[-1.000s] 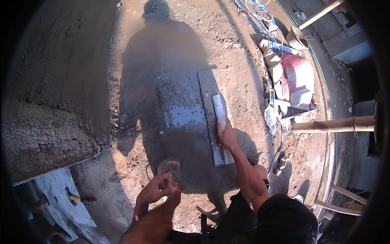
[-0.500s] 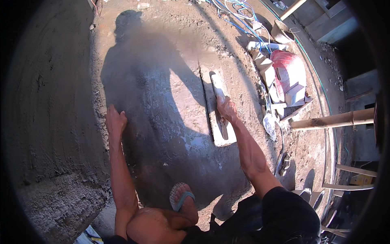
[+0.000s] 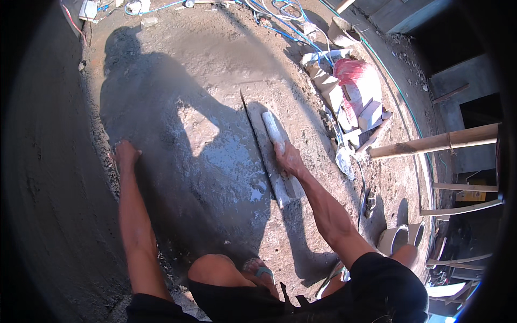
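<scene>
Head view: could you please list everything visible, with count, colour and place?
float: one, whitish, long, flat on wet grey cement, centre
wet cement floor: one patch, grey, glossy, centre
sacks: a few, red and white, piled upper right
blue hoses: several, along top edge
bamboo pole: one, tan, right
bucket: one, pale, lower right
sandal: one, on foot, bottom centre
left hand: flat on floor, left
right hand: gripping the float's handle
</scene>
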Motion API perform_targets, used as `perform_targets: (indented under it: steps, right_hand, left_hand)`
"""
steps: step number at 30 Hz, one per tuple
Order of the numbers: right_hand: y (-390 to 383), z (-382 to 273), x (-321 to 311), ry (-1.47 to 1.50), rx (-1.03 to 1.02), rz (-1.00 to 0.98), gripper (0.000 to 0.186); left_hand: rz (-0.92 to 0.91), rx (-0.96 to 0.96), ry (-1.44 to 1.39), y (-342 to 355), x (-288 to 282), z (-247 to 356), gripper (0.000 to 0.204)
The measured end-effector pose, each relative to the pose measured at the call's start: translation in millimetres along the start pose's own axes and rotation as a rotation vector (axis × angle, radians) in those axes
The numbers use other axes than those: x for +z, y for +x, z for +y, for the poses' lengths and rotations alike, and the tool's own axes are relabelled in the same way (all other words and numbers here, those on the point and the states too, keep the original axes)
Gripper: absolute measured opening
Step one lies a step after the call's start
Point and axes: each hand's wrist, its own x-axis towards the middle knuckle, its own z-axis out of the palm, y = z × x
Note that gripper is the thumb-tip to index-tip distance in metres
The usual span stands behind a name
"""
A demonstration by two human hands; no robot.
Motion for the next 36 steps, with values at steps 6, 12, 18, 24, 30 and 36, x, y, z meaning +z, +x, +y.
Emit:
perform_targets:
  steps: [6, 12, 18, 24, 30, 36]
  right_hand:
    - [-137, 34, -11, 0.146, 0.367, 0.081, 0.05]
    - [-118, 51, -19, 0.261, 0.519, 0.146, 0.055]
    - [15, 34, -34, 0.146, 0.163, 0.208, 0.047]
    - [-12, 44, -61, -0.075, 0.258, 0.125, 0.051]
    - [-9, 43, -54, -0.016, 0.397, 0.203, 0.053]
    - [120, -1, -31, 0.001, 0.007, 0.167, 0.065]
  left_hand:
    - [0.023, 0.069, 0.079, -3, -7, 2, 0.052]
    - [-0.006, 0.054, 0.229, 4, -6, 10, 0.053]
    - [-0.04, 0.125, 0.305, 18, 2, 8, 0.053]
    - [0.003, 0.218, 0.23, 21, -1, 4, 0.051]
    - [0.002, 0.247, 0.185, 22, -2, 0, 0.046]
    - [-0.02, 0.242, 0.138, 22, 0, -4, 0.047]
